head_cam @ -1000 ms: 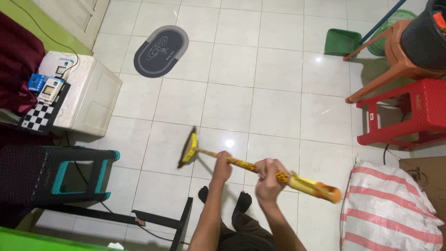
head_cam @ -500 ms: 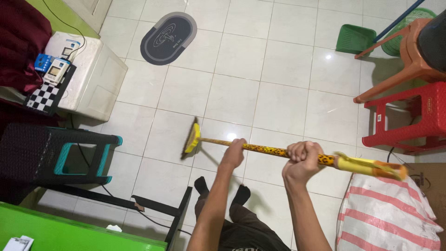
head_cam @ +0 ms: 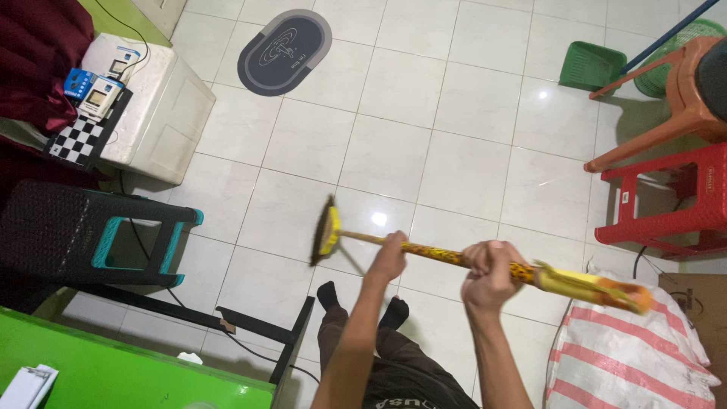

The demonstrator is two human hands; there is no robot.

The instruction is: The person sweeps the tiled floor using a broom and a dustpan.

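While both hands are wrapped around its stick, a broom point(head_cam: 454, 257) is held nearly level above the white tiled floor point(head_cam: 394, 151), its long axis running from left to right and dropping slightly toward the right. Its dark bristle head point(head_cam: 326, 231), set in a yellow collar, points left and stands on edge over a tile just beyond the person's dark-socked feet point(head_cam: 362, 303). The left hand point(head_cam: 391, 257) is closed around the yellow-and-black spotted stick nearer the head; the right hand point(head_cam: 491, 274) is clamped around it farther right, just before the plain yellow and orange end cap point(head_cam: 591, 286), which points right over a red-and-white striped sack point(head_cam: 628, 356).

At far left, a white box point(head_cam: 163, 113) is seen carrying a black-and-white chequered card point(head_cam: 76, 140) and two small blue-and-white packages point(head_cam: 91, 89). Beyond it, a dark grey oval mat point(head_cam: 284, 51) with a pale ring pattern is laid on the tiles. A black stool with teal trim point(head_cam: 106, 235) is placed at near left beside a green tabletop point(head_cam: 113, 371). At far right, a green dustpan point(head_cam: 592, 67), an orange chair point(head_cam: 666, 98) and a red stool point(head_cam: 674, 201) are grouped, each bearing small labels too small to tell apart
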